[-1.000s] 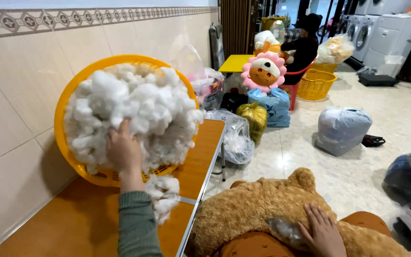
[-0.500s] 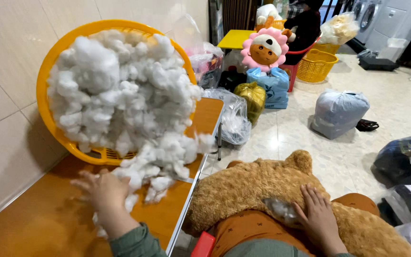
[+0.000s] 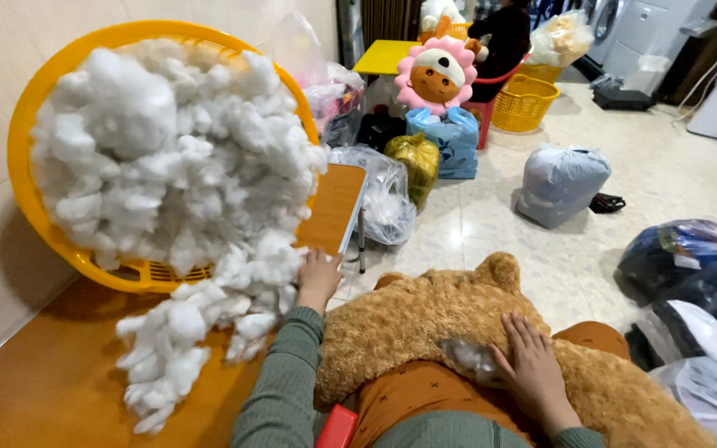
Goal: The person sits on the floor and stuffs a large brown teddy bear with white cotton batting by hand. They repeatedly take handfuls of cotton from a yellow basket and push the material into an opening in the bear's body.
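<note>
Left hand (image 3: 317, 278): fingers closed in the white stuffing (image 3: 176, 182), gripping a clump at the lower right edge of the heap, over the edge of the orange surface (image 3: 43, 390). Green knitted sleeve (image 3: 280, 390) runs up to the wrist.

Right hand (image 3: 533, 365): laid flat, fingers spread, on the brown plush bear (image 3: 433, 323); fingertips touch a small clear plastic piece (image 3: 470, 358) on the fur. It grasps nothing.

Stuffing: piled high in a yellow basket (image 3: 26, 199) tilted on its side against the tiled wall; a trail spills out of the basket onto the surface, toward the lap.

Plush bear: lies across the person's lap, one round ear (image 3: 498, 270) pointing away.

Floor beyond: clear bags, a yellow-green bag (image 3: 412, 162), a blue bag (image 3: 450, 141) topped by a flower-faced plush toy (image 3: 437, 75), a grey sack (image 3: 562, 178), a second yellow basket (image 3: 524, 99), dark and white bags at right.
</note>
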